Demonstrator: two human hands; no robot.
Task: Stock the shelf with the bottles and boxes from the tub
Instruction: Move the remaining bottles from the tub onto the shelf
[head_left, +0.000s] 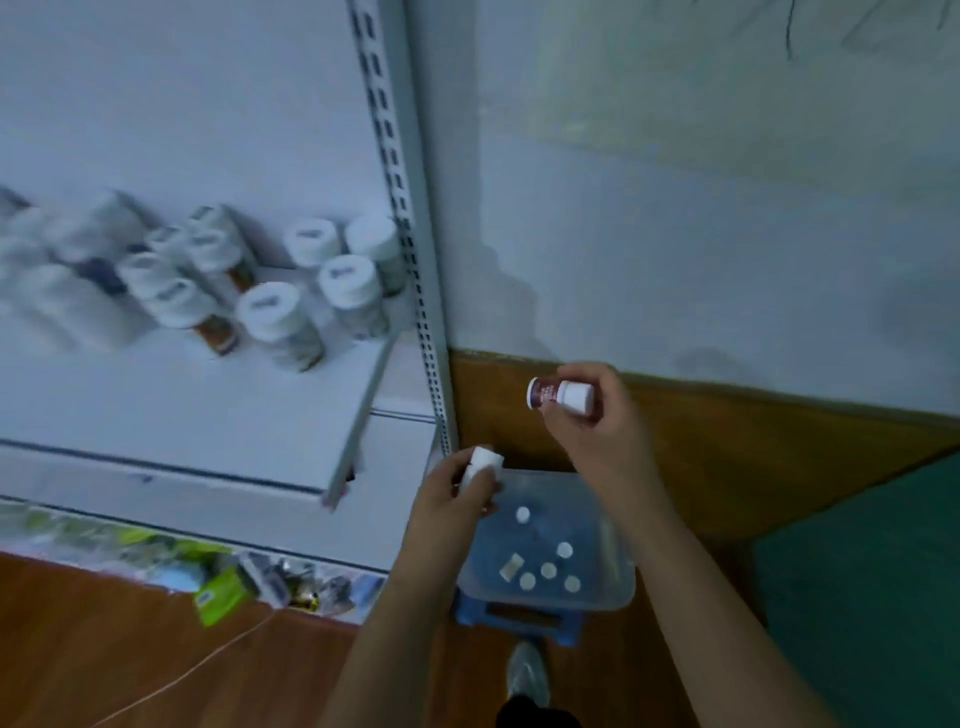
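Observation:
My right hand (592, 415) holds a small bottle with a dark red label (558, 395) lying sideways, above the tub. My left hand (457, 491) grips a small white bottle (485, 462) just left of the tub. The clear plastic tub (613, 566) stands on a blue stool below both hands and holds several small white-capped bottles (548, 570) and a small box (511, 566). The white shelf (182, 410) on the left carries several white-capped bottles (275, 317), standing in a loose group towards the back.
A perforated shelf upright (410, 249) separates the shelf from the wall. A lower shelf (218, 571) holds packaged goods, among them a green box. A thin cord crosses the wooden floor (104, 649). My shoe (527, 675) is in front of the stool.

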